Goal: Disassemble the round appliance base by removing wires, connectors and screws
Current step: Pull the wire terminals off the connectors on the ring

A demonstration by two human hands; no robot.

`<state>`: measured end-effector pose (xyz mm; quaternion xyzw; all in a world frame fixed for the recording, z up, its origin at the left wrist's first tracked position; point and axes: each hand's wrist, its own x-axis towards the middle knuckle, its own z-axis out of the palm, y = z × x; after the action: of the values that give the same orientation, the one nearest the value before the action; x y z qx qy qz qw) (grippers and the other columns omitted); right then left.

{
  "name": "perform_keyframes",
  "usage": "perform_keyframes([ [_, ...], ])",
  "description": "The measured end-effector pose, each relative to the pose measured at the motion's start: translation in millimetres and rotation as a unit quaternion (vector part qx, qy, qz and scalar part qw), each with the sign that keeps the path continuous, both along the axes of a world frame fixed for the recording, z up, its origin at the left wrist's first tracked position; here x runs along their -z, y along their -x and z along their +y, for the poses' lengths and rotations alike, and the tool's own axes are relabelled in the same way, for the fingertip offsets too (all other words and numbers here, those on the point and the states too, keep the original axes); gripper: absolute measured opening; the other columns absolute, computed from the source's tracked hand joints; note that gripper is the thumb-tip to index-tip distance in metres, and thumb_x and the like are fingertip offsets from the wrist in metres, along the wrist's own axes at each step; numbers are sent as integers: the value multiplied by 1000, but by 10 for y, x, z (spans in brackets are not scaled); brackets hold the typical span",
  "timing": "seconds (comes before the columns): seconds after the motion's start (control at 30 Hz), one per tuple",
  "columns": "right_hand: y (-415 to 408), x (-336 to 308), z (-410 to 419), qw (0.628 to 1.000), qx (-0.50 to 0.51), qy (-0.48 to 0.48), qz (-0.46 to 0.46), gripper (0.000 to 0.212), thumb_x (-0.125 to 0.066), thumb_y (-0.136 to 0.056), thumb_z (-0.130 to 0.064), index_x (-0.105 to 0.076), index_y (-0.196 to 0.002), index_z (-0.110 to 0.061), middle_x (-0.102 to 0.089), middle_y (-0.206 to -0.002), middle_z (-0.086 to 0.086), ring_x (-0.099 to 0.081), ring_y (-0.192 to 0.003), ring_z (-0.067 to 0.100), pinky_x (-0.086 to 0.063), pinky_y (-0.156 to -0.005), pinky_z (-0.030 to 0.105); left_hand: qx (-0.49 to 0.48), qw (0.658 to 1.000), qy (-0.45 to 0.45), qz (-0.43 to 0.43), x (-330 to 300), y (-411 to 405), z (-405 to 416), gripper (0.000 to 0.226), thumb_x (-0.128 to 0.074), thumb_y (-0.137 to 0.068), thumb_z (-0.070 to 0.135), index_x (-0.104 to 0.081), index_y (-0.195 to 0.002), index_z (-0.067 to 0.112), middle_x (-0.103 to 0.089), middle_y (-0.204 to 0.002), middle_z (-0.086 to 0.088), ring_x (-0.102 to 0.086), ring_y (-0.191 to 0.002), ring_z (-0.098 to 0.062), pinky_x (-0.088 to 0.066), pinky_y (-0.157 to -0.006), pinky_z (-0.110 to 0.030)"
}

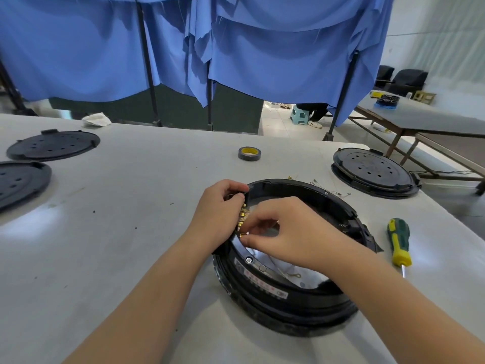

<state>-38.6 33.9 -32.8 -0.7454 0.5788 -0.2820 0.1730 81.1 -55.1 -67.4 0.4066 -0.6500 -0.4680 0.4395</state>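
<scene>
The round black appliance base (301,306) lies open side up on the white table, right of centre and close to me. My left hand (217,211) grips its left rim from outside, fingers curled over the edge. A row of small brass connectors (242,219) runs along the inside of that rim. My right hand (286,232) reaches in from the right and pinches at the lowest of those connectors; its fingertips hide what they hold. Thin wires with ring terminals (295,275) lie inside the base.
A green and yellow screwdriver (399,243) lies right of the base. Loose wires (322,187) sit behind it, and a closed black base (375,172) further right. A tape roll (249,153) stands mid-table. Two black round covers (52,145) lie at the left.
</scene>
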Motion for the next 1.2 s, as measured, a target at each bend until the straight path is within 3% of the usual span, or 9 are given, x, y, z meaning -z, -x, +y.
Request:
perform_keyframes([
  [0.3,-26,22,-28,1000,7,-22,0,6,-73,-81,-17,-69,-76,-19,-67,-78,-4,-62,-76,13,-51,-77,41,1,1000,8,1,-8,-6,3,25,-52,-90,0,-68,-94,19,-70,-96,4,-64,-87,-4,-47,-69,-5],
  [0.53,-41,2,-18,1000,17,-17,19,21,-73,-81,-19,-61,-68,-32,-65,-76,-10,-60,-74,7,-52,-75,37,2,1000,8,0,-1,-5,0,25,-53,-90,0,-68,-96,18,-71,-97,1,-65,-89,-7,-48,-73,-13],
  [0.67,-39,12,-17,999,19,-21,24,13,-72,-81,-19,-65,-72,-25,-66,-77,-8,-60,-74,9,-51,-75,39,3,1000,14,-1,-6,-9,-6,25,-53,-90,1,-68,-93,21,-70,-96,4,-64,-89,-4,-47,-72,-9],
  [0.97,-36,33,-15,999,21,-19,35,8,-71,-81,-21,-67,-74,-22,-68,-76,-5,-62,-74,12,-52,-73,41,5,1000,14,-8,-8,-18,0,26,-53,-90,2,-67,-92,24,-70,-99,4,-64,-93,-7,-46,-75,-14],
  [1.1,39,17,18,998,45,-25,28,15,-74,-80,-20,-65,-70,-25,-68,-72,-7,-60,-68,5,-53,-70,34,2,1000,6,-5,1,-15,-2,27,-54,-91,3,-67,-89,27,-71,-98,2,-65,-92,-12,-50,-80,-24],
  [1.2,93,1,24,998,55,-33,-2,11,-77,-79,-21,-69,-71,-22,-70,-71,-8,-62,-68,5,-54,-70,30,2,1000,8,-9,0,-7,-4,29,-54,-91,3,-67,-88,29,-70,-97,3,-65,-92,-11,-49,-77,-22],
])
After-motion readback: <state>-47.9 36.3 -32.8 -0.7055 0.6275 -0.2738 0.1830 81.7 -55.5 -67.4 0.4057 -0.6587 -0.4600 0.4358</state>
